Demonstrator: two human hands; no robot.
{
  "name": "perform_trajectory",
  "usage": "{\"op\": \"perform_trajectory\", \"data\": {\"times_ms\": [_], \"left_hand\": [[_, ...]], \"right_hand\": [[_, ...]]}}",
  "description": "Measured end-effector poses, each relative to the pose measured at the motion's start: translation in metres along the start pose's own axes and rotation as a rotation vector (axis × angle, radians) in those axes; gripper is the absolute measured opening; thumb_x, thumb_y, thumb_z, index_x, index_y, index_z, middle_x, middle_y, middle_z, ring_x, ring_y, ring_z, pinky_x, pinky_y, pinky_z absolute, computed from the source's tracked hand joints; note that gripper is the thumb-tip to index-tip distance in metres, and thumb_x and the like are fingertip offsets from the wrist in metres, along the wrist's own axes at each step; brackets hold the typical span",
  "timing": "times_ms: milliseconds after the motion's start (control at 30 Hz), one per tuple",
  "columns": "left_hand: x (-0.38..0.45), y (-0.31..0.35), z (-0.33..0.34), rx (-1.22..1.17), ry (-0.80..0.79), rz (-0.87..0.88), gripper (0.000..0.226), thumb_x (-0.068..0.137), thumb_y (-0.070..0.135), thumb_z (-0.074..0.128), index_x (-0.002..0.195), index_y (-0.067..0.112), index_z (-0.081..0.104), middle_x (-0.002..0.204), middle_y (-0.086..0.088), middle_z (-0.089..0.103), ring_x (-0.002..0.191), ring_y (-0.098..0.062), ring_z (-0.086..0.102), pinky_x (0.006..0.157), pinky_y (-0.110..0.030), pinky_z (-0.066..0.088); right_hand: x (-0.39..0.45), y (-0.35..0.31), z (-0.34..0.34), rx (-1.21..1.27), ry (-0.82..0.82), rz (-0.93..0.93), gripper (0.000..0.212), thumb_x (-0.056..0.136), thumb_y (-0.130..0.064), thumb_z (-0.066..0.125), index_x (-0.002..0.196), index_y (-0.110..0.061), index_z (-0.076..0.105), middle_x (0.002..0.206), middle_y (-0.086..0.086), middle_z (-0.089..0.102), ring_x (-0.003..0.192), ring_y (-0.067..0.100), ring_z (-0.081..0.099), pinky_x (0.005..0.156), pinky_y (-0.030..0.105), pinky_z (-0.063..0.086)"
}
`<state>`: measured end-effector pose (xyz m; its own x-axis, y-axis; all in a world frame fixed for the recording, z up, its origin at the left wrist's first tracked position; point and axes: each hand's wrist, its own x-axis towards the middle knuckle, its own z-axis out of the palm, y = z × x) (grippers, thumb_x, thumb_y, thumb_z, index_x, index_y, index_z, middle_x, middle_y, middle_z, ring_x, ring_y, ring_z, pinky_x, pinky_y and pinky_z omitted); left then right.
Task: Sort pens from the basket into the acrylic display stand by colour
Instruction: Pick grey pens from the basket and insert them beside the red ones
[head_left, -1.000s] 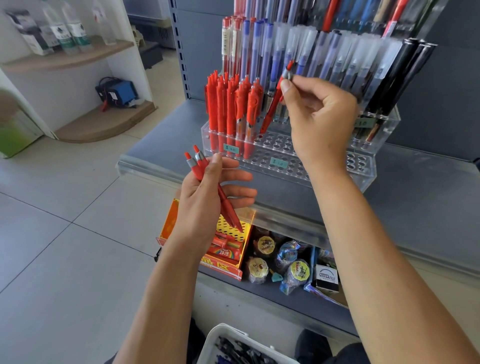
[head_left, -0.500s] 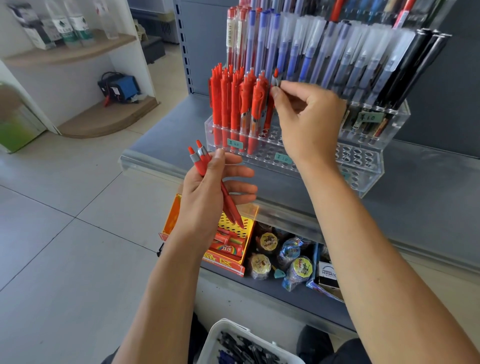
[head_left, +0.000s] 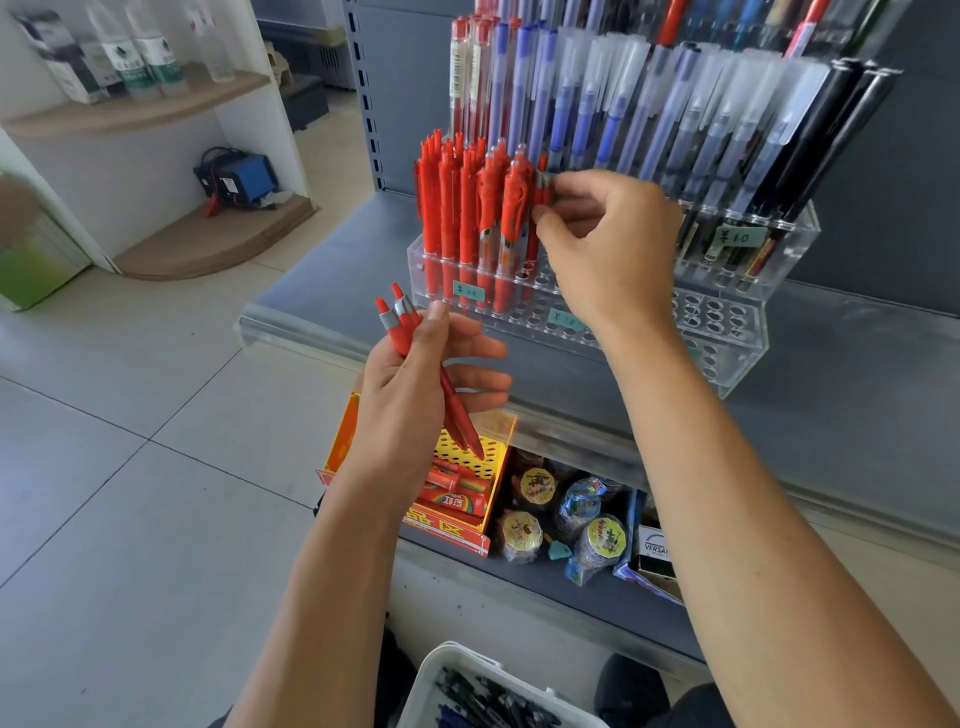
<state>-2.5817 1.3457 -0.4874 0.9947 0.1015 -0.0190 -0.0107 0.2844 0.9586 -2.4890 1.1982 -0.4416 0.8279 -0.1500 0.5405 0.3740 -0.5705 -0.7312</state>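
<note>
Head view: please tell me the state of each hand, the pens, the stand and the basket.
right hand: pinches one red pen, upright beside the red group
left hand: holds two red pens, tips pointing down
acrylic display stand: front holes mostly vacant
white basket: dark pens inside

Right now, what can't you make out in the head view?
- Red pen tip: hidden behind the other red pens and the stand, so which hole it enters is unclear.
- Right hand fingertips: mostly hidden behind the hand.
- Basket: cut off by the bottom edge; the pens inside are dark, colours mostly unclear.
- Price labels: too small to read.
- Two pens in the left hand: middles covered by the palm.
</note>
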Motion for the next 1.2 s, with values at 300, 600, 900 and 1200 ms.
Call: {"op": "perform_trajectory", "data": {"times_ms": [300, 600, 900, 1200], "left_hand": [[-0.002, 0.001, 0.004, 0.002, -0.099, -0.007, 0.04, 0.106, 0.016, 0.042, 0.067, 0.012, 0.05, 0.061, -0.006, 0.05, 0.048, -0.017, 0.04, 0.048, -0.03, 0.036], [-0.006, -0.002, 0.01, 0.105, -0.4, -0.089, 0.031, 0.091, 0.018, 0.054, 0.065, 0.01, 0.039, 0.057, -0.005, 0.026, 0.046, -0.016, 0.022, 0.043, -0.028, 0.019], [-0.012, -0.001, 0.021, 0.178, -0.396, -0.068, 0.043, 0.085, 0.037, 0.071, 0.061, 0.008, 0.051, 0.05, -0.004, 0.03, 0.041, -0.016, 0.027, 0.042, -0.026, 0.023], [-0.011, -0.005, 0.024, 0.279, -0.393, -0.079, 0.052, 0.093, 0.041, 0.057, 0.061, 0.003, 0.044, 0.05, -0.009, 0.031, 0.039, -0.02, 0.027, 0.042, -0.029, 0.027]], "right_hand": [[-0.011, -0.029, -0.042, 0.111, -0.61, 0.013, 0.013, 0.088, -0.033, 0.077, 0.098, -0.026, 0.079, 0.087, -0.007, 0.076, 0.078, 0.008, 0.07, 0.075, 0.029, 0.059], [-0.026, -0.018, -0.056, 0.141, -0.862, 0.071, 0.005, 0.087, -0.03, 0.079, 0.092, -0.032, 0.08, 0.093, -0.007, 0.079, 0.093, 0.019, 0.071, 0.087, 0.034, 0.057], [-0.032, -0.011, -0.063, 0.244, -0.832, 0.023, 0.008, 0.082, -0.023, 0.084, 0.086, -0.024, 0.078, 0.081, -0.009, 0.076, 0.081, 0.009, 0.07, 0.08, 0.03, 0.057], [-0.018, -0.002, -0.075, 0.594, -0.504, 0.155, 0.004, 0.088, -0.014, 0.075, 0.091, -0.016, 0.073, 0.076, -0.008, 0.073, 0.071, 0.011, 0.066, 0.069, 0.022, 0.053]]}}
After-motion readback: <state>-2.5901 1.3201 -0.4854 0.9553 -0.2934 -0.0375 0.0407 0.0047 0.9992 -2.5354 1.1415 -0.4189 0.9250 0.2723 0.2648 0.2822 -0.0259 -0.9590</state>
